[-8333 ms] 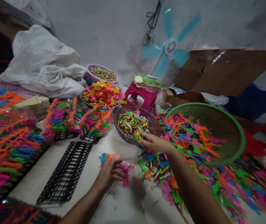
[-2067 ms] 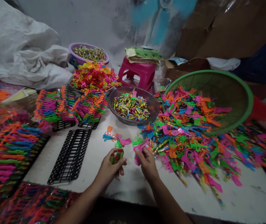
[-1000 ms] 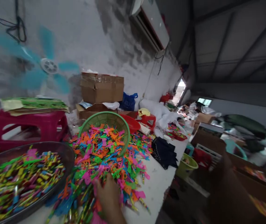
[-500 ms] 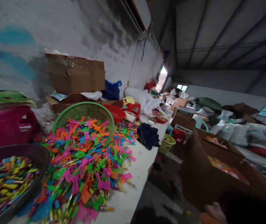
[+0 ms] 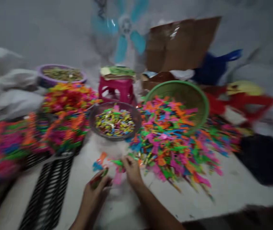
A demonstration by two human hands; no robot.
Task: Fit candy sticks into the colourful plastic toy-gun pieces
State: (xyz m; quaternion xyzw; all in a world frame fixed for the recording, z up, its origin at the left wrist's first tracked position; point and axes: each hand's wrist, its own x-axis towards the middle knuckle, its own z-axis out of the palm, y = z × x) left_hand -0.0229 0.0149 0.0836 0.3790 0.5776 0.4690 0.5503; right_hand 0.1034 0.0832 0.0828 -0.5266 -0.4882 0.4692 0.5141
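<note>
My left hand [image 5: 92,188] curls its fingers round something small and dark green, too blurred to name. Close beside it, my right hand [image 5: 133,171] pinches a small green plastic piece [image 5: 117,162]. Between and just beyond the hands, a pink plastic piece [image 5: 117,177], a blue one [image 5: 97,166] and an orange one [image 5: 102,157] lie on the white table [image 5: 112,210]. To the right spreads a heap of bright plastic pieces [image 5: 172,156]. Behind the hands stands a dark translucent bowl [image 5: 92,126] of small yellow and multicoloured sticks.
A green basket [image 5: 207,110] lies tipped behind the heap. Black slotted racks [image 5: 46,191] with colourful pieces line the left side. At the back are a pink stool [image 5: 126,89], a purple basin [image 5: 40,75], a cardboard box [image 5: 181,48] and a fan [image 5: 126,25]. Dark cloth [image 5: 265,159] lies right.
My view has swung from the right side of the room to the table in front. Both hands now show over the table; the bowl and heap appear nearer the middle.
</note>
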